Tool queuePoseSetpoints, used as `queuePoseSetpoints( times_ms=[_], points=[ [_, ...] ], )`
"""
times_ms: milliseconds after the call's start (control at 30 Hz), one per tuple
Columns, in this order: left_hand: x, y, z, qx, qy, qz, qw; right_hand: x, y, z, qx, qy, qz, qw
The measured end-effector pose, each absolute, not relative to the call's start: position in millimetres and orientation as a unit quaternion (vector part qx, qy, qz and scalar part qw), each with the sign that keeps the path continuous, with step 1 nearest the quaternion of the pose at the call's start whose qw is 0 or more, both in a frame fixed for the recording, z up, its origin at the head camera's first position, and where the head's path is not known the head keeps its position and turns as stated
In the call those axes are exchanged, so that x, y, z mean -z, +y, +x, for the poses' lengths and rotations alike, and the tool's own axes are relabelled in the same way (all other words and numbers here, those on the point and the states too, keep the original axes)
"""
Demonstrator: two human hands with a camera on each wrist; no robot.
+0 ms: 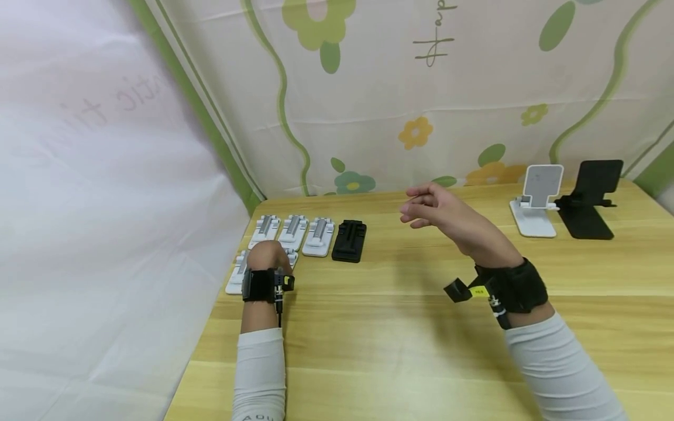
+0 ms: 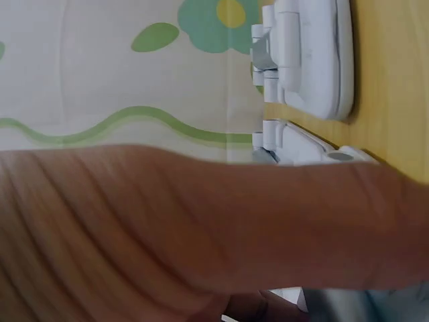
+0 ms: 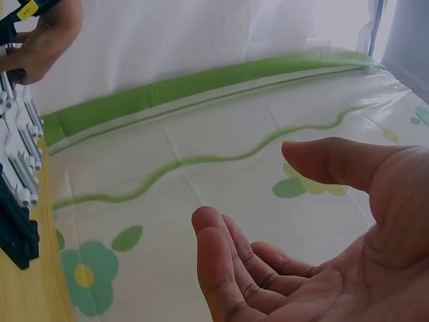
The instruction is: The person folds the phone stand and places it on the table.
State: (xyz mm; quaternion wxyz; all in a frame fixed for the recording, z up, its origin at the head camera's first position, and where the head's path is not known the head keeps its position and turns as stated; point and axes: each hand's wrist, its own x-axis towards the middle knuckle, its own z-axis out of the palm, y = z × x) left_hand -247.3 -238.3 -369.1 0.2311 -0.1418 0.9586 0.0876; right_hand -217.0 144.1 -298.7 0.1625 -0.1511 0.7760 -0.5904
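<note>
At the table's left, my left hand [image 1: 267, 257] reaches down over white folded phone stands and covers part of them. In the left wrist view its thumb [image 2: 301, 221] lies across, with the grey-white surface of a folded phone stand [image 2: 348, 305] below it, between thumb and curled fingers; much of the grip is hidden. Behind the hand, a row of white folded phone stands [image 1: 318, 237] ends in a black folded phone stand [image 1: 349, 241]. My right hand [image 1: 439, 213] hangs above the table, holding nothing. Its thumb and loosely bent fingers [image 3: 218, 275] are apart.
At the back right, a white unfolded phone stand [image 1: 543, 187] and a black unfolded phone stand [image 1: 597, 184] are upright on the wooden table [image 1: 379, 339]. A patterned cloth [image 1: 368, 117] hangs behind the table, and a white cloth [image 1: 105, 263] borders its left edge.
</note>
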Motion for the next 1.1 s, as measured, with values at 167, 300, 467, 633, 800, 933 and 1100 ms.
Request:
queuePoseSetpoints(
  times_ms=[167,300,467,633,800,933,1100],
  points=[
    [371.2,-239.5,-246.5,-0.090,0.961,-0.136,0.222,299.6,159.0,-220.5,0.551,0.814,-0.142,0.116],
    [368.9,-241.7,-243.0,-0.110,0.963,-0.136,0.204,300.3,183.5,-235.0,0.484,0.866,-0.118,0.049],
    [355.9,-243.8,-238.3,-0.119,0.969,-0.138,0.169,306.1,231.1,-276.8,0.323,0.940,-0.085,-0.074],
    [341.6,-240.7,-236.6,-0.127,0.977,-0.137,0.104,325.5,293.8,-311.3,0.193,0.966,-0.057,-0.164],
    [331.0,-233.9,-233.9,-0.148,0.977,-0.141,0.066,339.3,339.7,-327.2,0.136,0.983,-0.064,-0.110],
    [324.6,-229.7,-231.3,-0.153,0.976,-0.140,0.064,349.1,355.3,-333.2,0.125,0.985,-0.084,-0.079],
    [321.2,-225.8,-228.5,-0.160,0.975,-0.148,0.045,360.4,362.0,-338.8,0.129,0.980,-0.100,-0.111]
  ],
)
